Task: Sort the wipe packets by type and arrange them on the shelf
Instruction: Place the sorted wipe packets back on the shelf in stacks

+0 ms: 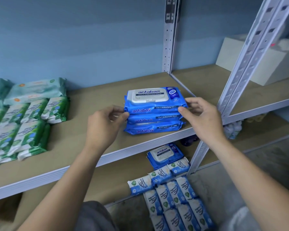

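Note:
A stack of three blue Antabax wipe packets stands near the front right of the wooden shelf. My left hand pinches the left end of the top packet, and my right hand pinches its right end. Green-and-white wipe packets lie in rows at the shelf's left, with pale teal packets behind them. On the lower shelf lies another blue Antabax packet. Several small blue-and-white packets lie in front of it, reaching onto the floor.
A white perforated upright stands behind the stack, and another upright rises close to my right hand. White boxes sit on the neighbouring shelf at right. Bare shelf board lies between the green packets and the blue stack.

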`<state>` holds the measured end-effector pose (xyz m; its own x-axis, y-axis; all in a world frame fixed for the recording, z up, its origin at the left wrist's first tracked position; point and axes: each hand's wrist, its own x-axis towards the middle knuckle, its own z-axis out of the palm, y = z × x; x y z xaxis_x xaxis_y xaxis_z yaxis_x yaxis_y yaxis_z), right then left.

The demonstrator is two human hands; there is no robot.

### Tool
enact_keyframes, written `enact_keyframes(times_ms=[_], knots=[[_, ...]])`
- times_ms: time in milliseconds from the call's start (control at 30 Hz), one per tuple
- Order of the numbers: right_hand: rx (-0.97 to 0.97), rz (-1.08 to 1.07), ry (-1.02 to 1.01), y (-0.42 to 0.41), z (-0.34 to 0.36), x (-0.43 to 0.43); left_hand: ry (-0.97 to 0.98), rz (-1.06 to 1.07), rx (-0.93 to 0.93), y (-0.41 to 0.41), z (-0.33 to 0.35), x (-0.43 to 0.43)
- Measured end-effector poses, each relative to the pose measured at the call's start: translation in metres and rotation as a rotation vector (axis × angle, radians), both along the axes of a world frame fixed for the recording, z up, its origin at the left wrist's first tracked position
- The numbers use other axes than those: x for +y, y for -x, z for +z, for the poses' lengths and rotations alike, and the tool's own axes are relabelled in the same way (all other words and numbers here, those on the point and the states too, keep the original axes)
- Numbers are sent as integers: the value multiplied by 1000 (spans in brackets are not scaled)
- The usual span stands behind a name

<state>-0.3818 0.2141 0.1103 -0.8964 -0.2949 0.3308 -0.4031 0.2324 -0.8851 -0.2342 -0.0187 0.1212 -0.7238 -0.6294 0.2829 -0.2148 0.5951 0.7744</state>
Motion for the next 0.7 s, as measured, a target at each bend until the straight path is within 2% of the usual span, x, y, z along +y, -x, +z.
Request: enact_keyframes(times_ms=[233, 333, 533, 700], knots=[[3, -9, 23, 3, 1, -4, -11, -17, 31, 7, 0, 1], [3, 4, 27, 4, 2, -3, 74, -14, 30, 9, -1, -2], [17, 36, 6, 4, 6, 1, 98, 10, 80, 11, -1, -2], [65, 47, -39, 5, 8, 0, 129, -92, 91, 13, -2, -7]])
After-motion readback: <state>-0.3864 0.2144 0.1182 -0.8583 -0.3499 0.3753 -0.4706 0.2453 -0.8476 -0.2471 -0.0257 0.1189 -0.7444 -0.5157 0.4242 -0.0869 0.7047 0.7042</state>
